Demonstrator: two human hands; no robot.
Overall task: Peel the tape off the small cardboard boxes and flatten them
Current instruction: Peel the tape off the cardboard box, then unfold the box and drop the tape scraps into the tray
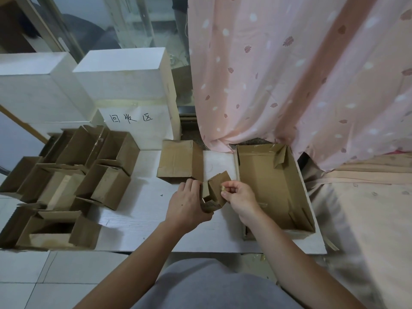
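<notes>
White surface (pixel 138 219). I see left hand (pixel 188 204) gripping small box (pixel 215 189), right fingers (pixel 225 189) pinching tape (pixel 222 188). Cardboard looks light, crushable; I'd hold walls, pull tape slowly.

Bare table (pixel 142 210) lies open between the cluster of open small boxes (pixel 66 175) on the left and the hands at centre. A flattened box (pixel 176 161) blocks the far middle; white boxes (pixel 124 85) wall off the back left. On the right, a large cardboard tray (pixel 274 188) fills the table's edge, with the pink curtain (pixel 289 74) hanging just behind it.
</notes>
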